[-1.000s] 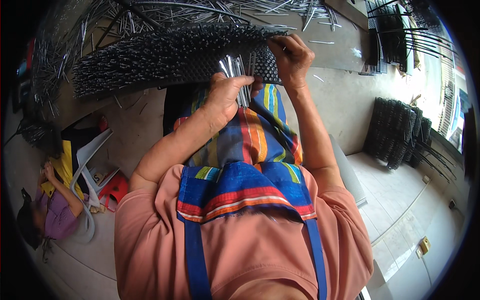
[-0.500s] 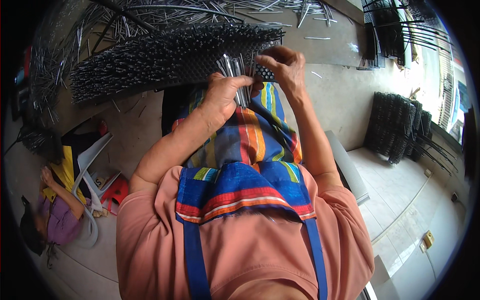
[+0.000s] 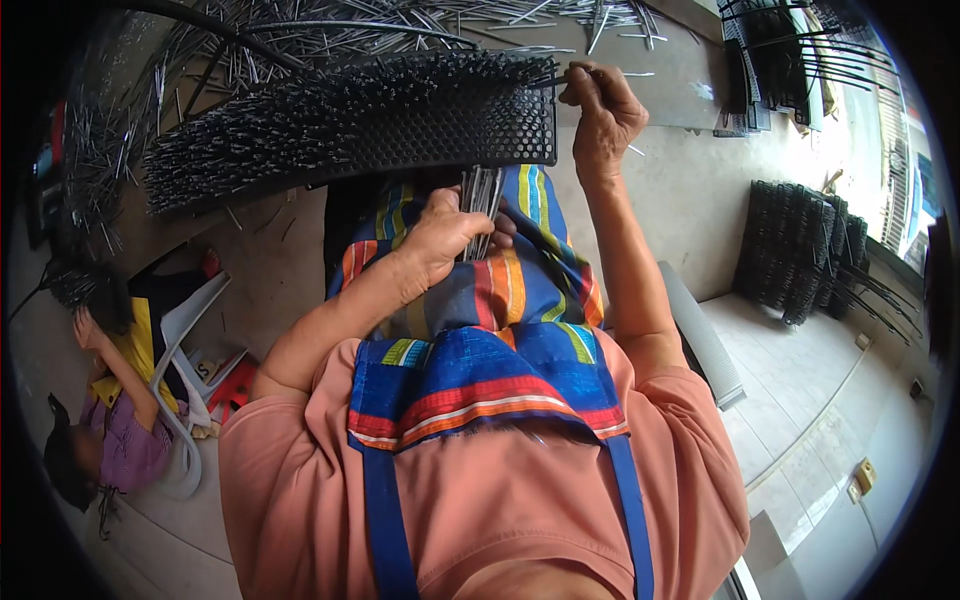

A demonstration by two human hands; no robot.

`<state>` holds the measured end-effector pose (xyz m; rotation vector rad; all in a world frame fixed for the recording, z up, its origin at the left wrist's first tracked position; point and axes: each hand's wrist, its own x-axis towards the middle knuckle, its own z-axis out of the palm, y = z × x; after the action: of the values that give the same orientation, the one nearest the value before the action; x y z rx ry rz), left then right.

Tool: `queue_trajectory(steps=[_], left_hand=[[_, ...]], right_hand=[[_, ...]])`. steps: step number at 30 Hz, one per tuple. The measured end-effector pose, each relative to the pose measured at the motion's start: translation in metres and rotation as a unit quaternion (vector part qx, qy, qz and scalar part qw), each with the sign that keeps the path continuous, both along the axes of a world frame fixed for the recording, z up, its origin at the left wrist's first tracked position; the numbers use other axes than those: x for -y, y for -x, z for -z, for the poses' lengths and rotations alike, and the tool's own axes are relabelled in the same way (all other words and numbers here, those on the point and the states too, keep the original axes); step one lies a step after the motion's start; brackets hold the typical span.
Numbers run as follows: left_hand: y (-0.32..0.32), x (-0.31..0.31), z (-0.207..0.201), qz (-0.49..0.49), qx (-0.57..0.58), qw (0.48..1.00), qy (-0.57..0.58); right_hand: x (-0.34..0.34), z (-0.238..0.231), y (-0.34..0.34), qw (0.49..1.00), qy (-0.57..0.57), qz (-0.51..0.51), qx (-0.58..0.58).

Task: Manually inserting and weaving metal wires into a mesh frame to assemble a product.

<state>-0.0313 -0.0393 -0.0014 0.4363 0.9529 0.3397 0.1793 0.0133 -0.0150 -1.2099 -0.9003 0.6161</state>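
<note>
A bundle of thin silvery metal strips (image 3: 483, 190) stands upright in my left hand (image 3: 440, 238), its fingers wrapped round it above my lap. Just beyond the bundle is a long black perforated rack (image 3: 450, 145). Many thin dark rods (image 3: 270, 125) stick up from its holes, crowding its left part and far side. My right hand (image 3: 605, 115) is at the rack's far right corner, thumb and fingers pinched together. A thin dark piece seems to reach from the rack to those fingertips, but what they hold is too small to make out.
Loose metal strips (image 3: 330, 40) lie heaped behind the rack. Stacked black mesh racks (image 3: 790, 250) stand on the right floor, others (image 3: 765, 70) at the far right. On the left, another person (image 3: 120, 430) works beside a white chair (image 3: 185, 330).
My left hand has drawn the bundle down toward my lap, away from the rack. My right hand has moved from near the bundle to the right, by the rack's far corner.
</note>
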Motion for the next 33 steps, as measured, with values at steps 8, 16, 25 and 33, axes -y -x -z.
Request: queue_trajectory(steps=[8,16,25,33], left_hand=[[-0.001,-0.005,-0.001,-0.053,0.012,0.998,-0.03],[-0.008,-0.013,0.005,-0.107,0.008,0.994,0.003],[-0.014,-0.019,0.002,-0.107,0.01,0.994,-0.003],[-0.017,-0.023,0.003,-0.101,0.016,0.995,0.0]], right_hand=[[-0.005,0.003,-0.005,0.996,0.017,-0.018,0.091],[-0.007,0.003,-0.007,0.993,0.016,-0.026,0.118],[-0.006,0.005,-0.005,0.993,0.028,-0.022,0.111],[-0.007,-0.001,0.005,0.957,0.05,0.022,0.285]])
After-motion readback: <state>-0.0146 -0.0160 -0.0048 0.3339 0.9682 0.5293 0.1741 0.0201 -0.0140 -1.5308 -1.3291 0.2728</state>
